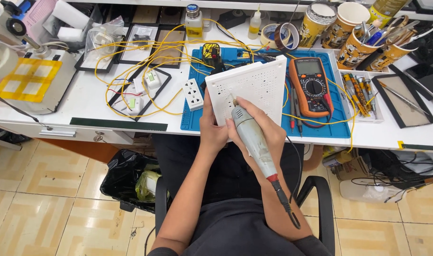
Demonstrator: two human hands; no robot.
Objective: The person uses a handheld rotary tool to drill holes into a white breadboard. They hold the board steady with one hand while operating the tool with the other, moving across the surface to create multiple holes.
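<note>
at centre frame, the left hand [211,135] grips the lower edge of a white perforated plastic panel [249,87], tilting it up off the blue mat [268,124] on the white desk [84,102] so its face meets the tool. the right hand [261,135] wraps a grey, pen-shaped rotary tool [251,137], tip on the panel. right of it lies an orange multimeter [311,85].

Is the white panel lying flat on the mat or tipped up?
Tipped up. The left hand props the panel at its near edge, its face tilted toward the camera above the mat, while the right hand holds the rotary tool against it.
</note>
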